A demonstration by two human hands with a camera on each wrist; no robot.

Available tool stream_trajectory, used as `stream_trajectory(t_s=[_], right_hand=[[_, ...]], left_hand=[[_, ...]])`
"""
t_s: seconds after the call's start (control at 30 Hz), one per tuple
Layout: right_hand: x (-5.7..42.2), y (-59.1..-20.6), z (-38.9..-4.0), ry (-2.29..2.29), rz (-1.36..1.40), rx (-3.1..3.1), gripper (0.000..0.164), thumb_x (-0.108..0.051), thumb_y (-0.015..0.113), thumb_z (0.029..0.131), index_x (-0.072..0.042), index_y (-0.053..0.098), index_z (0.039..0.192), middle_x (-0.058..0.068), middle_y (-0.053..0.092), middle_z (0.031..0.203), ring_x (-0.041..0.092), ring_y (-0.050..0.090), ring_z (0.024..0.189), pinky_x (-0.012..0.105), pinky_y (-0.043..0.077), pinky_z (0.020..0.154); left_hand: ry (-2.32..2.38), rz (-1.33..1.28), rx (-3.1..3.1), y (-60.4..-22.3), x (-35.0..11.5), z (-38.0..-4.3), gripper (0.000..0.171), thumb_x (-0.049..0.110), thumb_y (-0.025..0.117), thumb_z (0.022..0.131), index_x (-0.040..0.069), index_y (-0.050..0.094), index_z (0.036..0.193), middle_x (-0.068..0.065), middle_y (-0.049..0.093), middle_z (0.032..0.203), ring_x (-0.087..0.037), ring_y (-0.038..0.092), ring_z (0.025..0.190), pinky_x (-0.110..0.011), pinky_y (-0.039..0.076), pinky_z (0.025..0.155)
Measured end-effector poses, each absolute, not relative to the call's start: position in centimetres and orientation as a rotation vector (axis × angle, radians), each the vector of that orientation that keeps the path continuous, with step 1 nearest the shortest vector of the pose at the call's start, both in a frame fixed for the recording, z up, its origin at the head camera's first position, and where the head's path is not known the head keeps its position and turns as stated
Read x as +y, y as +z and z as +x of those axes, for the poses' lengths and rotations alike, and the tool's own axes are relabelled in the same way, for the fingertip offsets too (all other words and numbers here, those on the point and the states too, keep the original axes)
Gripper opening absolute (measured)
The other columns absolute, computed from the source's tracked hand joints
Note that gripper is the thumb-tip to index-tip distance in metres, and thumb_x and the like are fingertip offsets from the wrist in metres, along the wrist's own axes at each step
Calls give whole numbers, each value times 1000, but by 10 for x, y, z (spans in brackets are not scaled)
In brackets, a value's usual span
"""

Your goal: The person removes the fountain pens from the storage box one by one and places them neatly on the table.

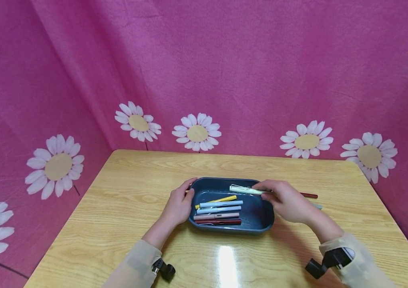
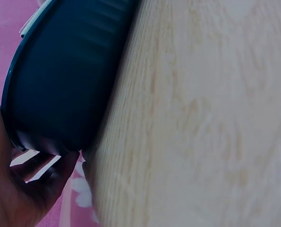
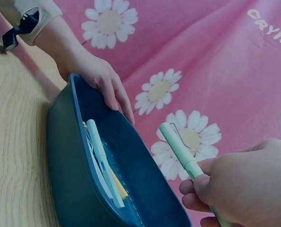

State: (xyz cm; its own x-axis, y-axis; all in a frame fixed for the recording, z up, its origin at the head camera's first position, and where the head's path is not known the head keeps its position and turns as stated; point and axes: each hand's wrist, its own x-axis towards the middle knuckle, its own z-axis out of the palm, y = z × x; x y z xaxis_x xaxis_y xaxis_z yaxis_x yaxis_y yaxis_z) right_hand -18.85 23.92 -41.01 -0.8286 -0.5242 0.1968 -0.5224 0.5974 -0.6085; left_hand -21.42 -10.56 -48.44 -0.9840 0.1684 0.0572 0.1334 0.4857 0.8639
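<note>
A dark blue plastic bin [image 1: 258, 216] stands on the wooden table. My left hand [image 1: 176, 206] grips its left end, the thumb by the rim and the fingers around the outer wall. Over the bin's far right part, my right hand [image 1: 292, 202] pinches a pale green pen [image 3: 178, 149] with a wire clip, its clip end pointing left. In the left half of the bin lie a yellow pen [image 1: 225, 199], two light blue pens [image 1: 222, 204], a mauve pen [image 1: 218, 217] and a dark red pen [image 1: 223, 222], roughly side by side.
On the table right of the bin, a dark red pen [image 1: 310, 195] and a pale bluish pen [image 1: 318, 207] are partly hidden behind my right hand. A pink curtain [image 1: 243, 80] with daisies surrounds the table [image 1: 135, 172] at the back and sides.
</note>
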Motion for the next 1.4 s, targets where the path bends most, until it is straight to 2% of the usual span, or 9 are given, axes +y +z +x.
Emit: stream_trajectory(t_s=[0.33, 0.6, 0.77, 0.97, 1.27, 1.4], right_hand=[[258, -404, -179, -1090, -862, 2799, 36, 14, 64, 98, -5, 73, 128, 8, 73, 118, 28, 69, 102, 42, 60, 91], [271, -405, -176, -1119, -868, 2826, 35, 14, 67, 95, -5, 75, 123, 1, 74, 107, 16, 66, 90, 31, 59, 81], [284, -407, -172, -1149, -910, 2852, 36, 15, 67, 95, -6, 75, 122, -5, 72, 106, 9, 66, 90, 29, 59, 79], [298, -411, -169, -1163, -1007, 2892, 38, 18, 69, 92, -6, 75, 121, -5, 73, 107, 7, 66, 91, 23, 57, 80], [316, -417, -164, -1127, -884, 2936, 37, 18, 66, 93, -6, 74, 120, -5, 73, 106, 11, 67, 89, 21, 57, 79], [323, -420, -163, -1123, -832, 2932, 36, 17, 67, 94, -5, 74, 121, -1, 73, 107, 17, 67, 88, 22, 57, 79]], left_hand=[[1554, 267, 2675, -483, -106, -213, 45, 22, 45, 115, 16, 49, 159, -15, 57, 150, -32, 56, 136, -55, 40, 116], [1547, 274, 2691, -484, -106, -214, 45, 20, 45, 115, 15, 50, 158, -15, 59, 148, -32, 57, 134, -55, 42, 115], [1546, 277, 2695, -485, -106, -214, 45, 20, 44, 114, 14, 50, 159, -16, 59, 149, -33, 57, 134, -56, 42, 114], [1551, 254, 2684, -484, -106, -214, 45, 21, 45, 114, 16, 50, 159, -15, 58, 150, -33, 57, 134, -56, 42, 114], [1548, 267, 2692, -483, -105, -213, 44, 20, 45, 114, 16, 50, 158, -15, 59, 148, -33, 58, 132, -56, 42, 114], [1552, 271, 2691, -483, -104, -213, 44, 20, 45, 114, 16, 50, 158, -16, 59, 148, -33, 58, 133, -56, 42, 114]])
